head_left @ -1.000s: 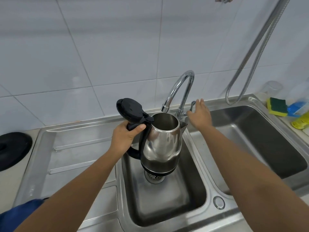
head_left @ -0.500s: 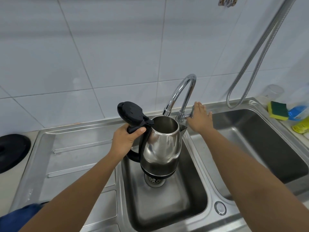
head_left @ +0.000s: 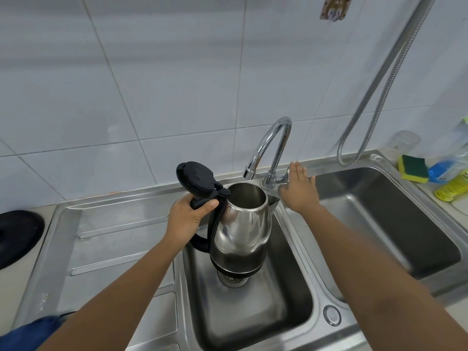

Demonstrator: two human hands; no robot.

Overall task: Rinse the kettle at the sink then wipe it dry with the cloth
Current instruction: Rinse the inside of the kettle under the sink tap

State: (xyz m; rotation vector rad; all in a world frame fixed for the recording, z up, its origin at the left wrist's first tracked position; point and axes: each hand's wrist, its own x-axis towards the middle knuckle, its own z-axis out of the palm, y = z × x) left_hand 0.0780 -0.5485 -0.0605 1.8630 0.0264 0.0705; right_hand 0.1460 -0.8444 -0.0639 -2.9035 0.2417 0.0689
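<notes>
Two basins: the sink (head_left: 298,323) has a left one, dry with a drain (head_left: 233,279) at its centre, and a right one holding nothing visible.
Kettle (head_left: 243,231): upright over the left basin, lid (head_left: 196,179) flipped open, inside looks empty.
Left hand (head_left: 188,220): fingers clamped on the kettle handle, at 9 o'clock of the body.
Right hand (head_left: 298,190): fingers together, flat against the tap (head_left: 272,150) lever; no water runs.
Sponge (head_left: 412,168): on the worktop at 2 o'clock.
Cloth (head_left: 33,330): blue, at 7 o'clock.
</notes>
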